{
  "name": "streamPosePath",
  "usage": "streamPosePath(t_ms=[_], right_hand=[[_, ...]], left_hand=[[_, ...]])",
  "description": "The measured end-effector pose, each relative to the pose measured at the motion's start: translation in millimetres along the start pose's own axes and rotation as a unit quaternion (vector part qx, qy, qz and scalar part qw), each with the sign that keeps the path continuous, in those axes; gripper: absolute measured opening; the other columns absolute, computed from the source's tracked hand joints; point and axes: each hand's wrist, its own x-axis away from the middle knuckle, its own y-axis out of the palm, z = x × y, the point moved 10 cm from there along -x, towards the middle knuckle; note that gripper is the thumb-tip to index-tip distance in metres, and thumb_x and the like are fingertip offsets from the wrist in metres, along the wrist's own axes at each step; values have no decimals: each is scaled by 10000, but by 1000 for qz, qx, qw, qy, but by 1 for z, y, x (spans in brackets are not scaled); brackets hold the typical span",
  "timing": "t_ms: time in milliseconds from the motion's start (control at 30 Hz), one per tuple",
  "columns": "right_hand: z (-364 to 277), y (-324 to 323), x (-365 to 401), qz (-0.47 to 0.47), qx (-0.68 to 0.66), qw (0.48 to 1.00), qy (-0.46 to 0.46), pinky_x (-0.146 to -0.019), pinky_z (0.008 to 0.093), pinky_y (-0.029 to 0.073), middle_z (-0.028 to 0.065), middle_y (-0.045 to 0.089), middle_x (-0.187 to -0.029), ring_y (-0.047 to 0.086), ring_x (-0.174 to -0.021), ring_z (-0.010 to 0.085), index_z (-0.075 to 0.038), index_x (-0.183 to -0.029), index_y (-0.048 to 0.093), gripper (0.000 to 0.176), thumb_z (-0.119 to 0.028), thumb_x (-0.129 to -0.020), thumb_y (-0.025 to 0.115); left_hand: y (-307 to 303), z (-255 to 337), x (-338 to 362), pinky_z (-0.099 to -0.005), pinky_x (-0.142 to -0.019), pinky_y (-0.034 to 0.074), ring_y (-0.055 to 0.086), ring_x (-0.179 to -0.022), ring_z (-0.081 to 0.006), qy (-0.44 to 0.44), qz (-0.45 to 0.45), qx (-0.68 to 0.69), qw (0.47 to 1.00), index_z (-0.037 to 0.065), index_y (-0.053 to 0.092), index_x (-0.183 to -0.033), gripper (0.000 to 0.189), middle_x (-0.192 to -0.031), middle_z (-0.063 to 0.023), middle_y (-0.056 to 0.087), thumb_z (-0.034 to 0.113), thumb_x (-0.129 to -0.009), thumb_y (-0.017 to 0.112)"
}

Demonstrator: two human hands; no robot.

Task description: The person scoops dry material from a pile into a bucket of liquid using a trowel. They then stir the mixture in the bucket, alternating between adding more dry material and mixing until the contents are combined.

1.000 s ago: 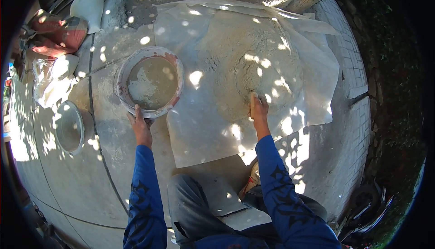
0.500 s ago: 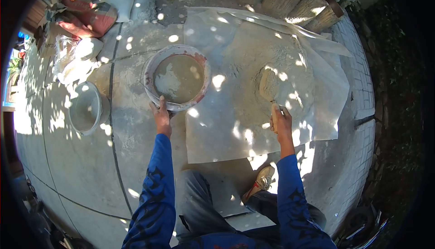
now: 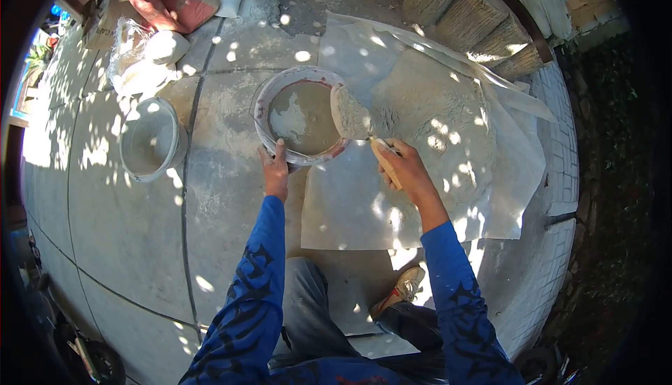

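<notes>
My left hand point(image 3: 276, 169) grips the near rim of a round bucket point(image 3: 262, 108) that holds grey wet mix point(image 3: 315, 122). In my right hand point(image 3: 404, 168) is the wooden handle of a trowel point(image 3: 352, 113). Grey material is heaped on the trowel's blade, which lies over the bucket's right rim. To the right, more grey powdery material point(image 3: 448, 119) is spread on a pale plastic sheet point(image 3: 350, 224).
A second bucket point(image 3: 150, 140) stands at the left. Red and white bags point(image 3: 185, 3) and clear plastic point(image 3: 129, 45) lie at the upper left. Log-like posts point(image 3: 472, 17) line the top right, beside a planted strip point(image 3: 616, 126). My shoe point(image 3: 402, 290) is below the sheet.
My right hand has moved left with the loaded trowel, from the material on the sheet to the bucket's rim. My left hand stays on the bucket. The whole view has shifted slightly.
</notes>
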Motion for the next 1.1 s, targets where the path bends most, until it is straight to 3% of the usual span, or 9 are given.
streamPosePath(t_ms=[267,533,700,733,767,800,900,967,1100], right_hand=[[-15,54,-48,-61,130,990,2,-443,294,428,53,582,-691,565,-541,134,-36,-1150,613,417,-403,-951,628],[-21,59,-49,-42,178,983,-32,-443,309,447,43,586,-684,575,-528,140,-45,-1089,643,377,-392,-943,633],[-30,54,-48,-32,240,969,-52,-464,312,448,47,591,-691,580,-520,145,-53,-1075,639,360,-389,-948,625],[-34,51,-53,0,277,955,-108,-485,322,462,54,597,-689,588,-522,153,-52,-1086,641,362,-383,-941,630],[-38,47,-57,33,313,935,-165,-506,333,477,62,603,-687,597,-525,162,-51,-1097,644,365,-378,-934,635],[-44,47,-54,32,313,935,-164,-506,333,477,62,603,-687,597,-525,162,-51,-1097,644,365,-378,-934,635],[-37,49,-56,-5,285,954,-91,-549,352,498,80,606,-688,615,-541,183,-57,-1087,641,365,-383,-923,643],[-45,42,-59,58,312,936,-153,-826,484,516,239,700,-976,674,-943,432,-34,-1065,642,372,-375,-918,625],[-44,43,-59,15,298,952,-72,-849,498,513,230,700,-1019,665,-972,443,-42,-1088,634,347,-344,-917,623]], left_hand=[[0,-5,-3,-380,-883,545,573,-1157,-283,-22,9,9,1000,-22,318,-1409,697,-1310,-221,513,445,-982,609],[3,0,2,-360,-945,520,559,-1199,-294,-35,2,2,999,-53,161,-1527,888,-1403,-256,463,473,-974,614],[1,-5,-1,-364,-964,519,551,-1229,-303,-39,2,7,999,-50,141,-1537,919,-1416,-263,454,485,-964,621],[4,-3,1,-366,-969,520,549,-1238,-308,-44,-10,14,999,-52,123,-1543,935,-1423,-268,447,486,-963,621],[7,-1,2,-366,-969,520,549,-1238,-308,-44,-10,15,999,-52,123,-1543,935,-1423,-268,447,486,-963,621],[5,-1,3,-369,-956,527,561,-1216,-304,-48,4,13,999,-41,164,-1528,884,-1401,-261,466,474,-970,616],[3,3,4,-371,-928,541,584,-1165,-293,-46,13,4,999,-12,251,-1482,766,-1343,-241,505,448,-984,605],[6,4,2,-371,-912,547,595,-1135,-284,-43,6,2,999,6,296,-1451,699,-1308,-228,526,435,-990,600],[5,4,4,-366,-871,564,611,-1079,-259,-33,12,15,999,36,366,-1376,582,-1252,-200,549,413,-998,596]])
